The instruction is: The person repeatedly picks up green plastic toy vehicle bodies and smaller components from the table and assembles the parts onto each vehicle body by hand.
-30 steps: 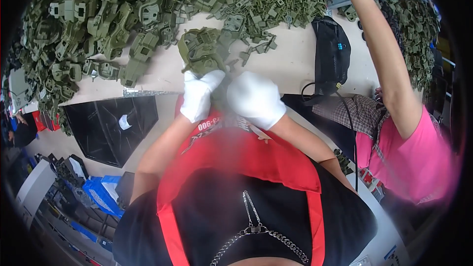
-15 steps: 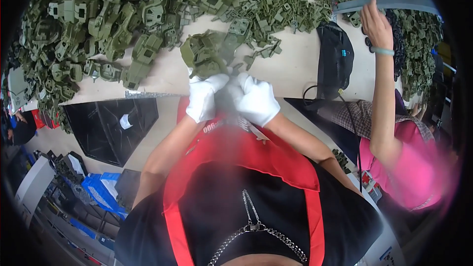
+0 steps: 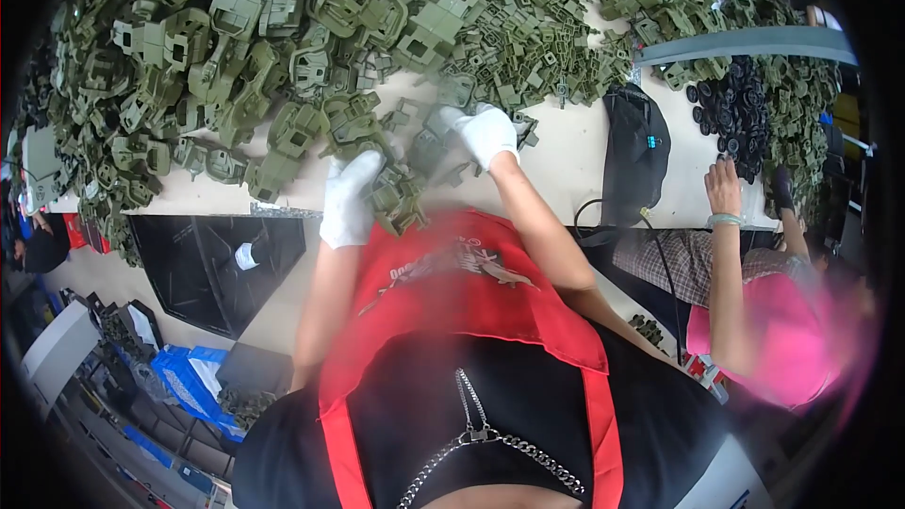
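Observation:
In a white glove, my left hand (image 3: 349,200) is closed on the edge of an olive-green molded plastic part (image 3: 394,200), which hangs over the table's front edge. Behind it lies another green part of similar shape. My right hand (image 3: 488,135), also gloved in white, reaches forward over the table at a few loose green pieces (image 3: 429,149). A smear in the picture blurs its fingertips, so any grip there is not visible. Just beyond that hand is a heap of small green plastic pieces (image 3: 528,42).
Large green molded parts (image 3: 217,47) pile up along the left and back. To the right stand a black mesh bag (image 3: 633,146) and a grey curved bar (image 3: 745,45). Black round pieces (image 3: 731,113) lie near a co-worker's hand (image 3: 724,190). Below the table is a black box (image 3: 222,269).
My hands have come apart: the left moved left with the green part, the right forward to the loose pieces. The co-worker's hand left the grey bar and came down to the table edge.

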The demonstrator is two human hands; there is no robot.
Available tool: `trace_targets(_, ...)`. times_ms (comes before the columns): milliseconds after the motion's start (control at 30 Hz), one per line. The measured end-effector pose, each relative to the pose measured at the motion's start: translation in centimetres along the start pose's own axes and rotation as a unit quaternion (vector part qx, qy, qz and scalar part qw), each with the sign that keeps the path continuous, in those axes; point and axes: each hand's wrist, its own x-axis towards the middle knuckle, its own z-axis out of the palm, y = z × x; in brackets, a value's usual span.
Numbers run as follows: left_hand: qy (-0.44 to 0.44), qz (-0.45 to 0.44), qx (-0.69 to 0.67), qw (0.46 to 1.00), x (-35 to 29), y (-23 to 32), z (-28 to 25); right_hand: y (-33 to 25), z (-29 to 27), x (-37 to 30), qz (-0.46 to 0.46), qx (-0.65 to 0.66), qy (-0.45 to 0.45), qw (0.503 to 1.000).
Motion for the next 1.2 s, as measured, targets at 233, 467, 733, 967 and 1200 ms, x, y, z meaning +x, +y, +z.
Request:
trace_targets(233,-0.014,0.062,0.012,0.998,-0.3,1.2,0.9,-2.2,-10.8,-1.8,-0.012,-0.046,0.27,0.962)
trace_targets(467,-0.066,0.042,0.017,0.997,-1.2,2.2,3.2,-3.8,-8.8,-3.3,-0.132,-0.204,0.094,0.965)
trace_targets(733,-0.133,-0.05,0.018,0.99,-0.6,1.1,2.7,-0.9,-14.5,6.0,-0.414,-0.454,0.09,0.784)
trace_targets(967,-0.06,-0.019,-0.013,0.998,-1.3,1.9,3.4,-4.4,-17.0,6.1,-0.416,-0.336,0.116,0.837)
trace_targets(1200,-0.067,-0.043,-0.021,0.997,1.0,0.0,2.7,-1.2,-15.0,7.0,-0.204,0.072,-0.294,0.931)
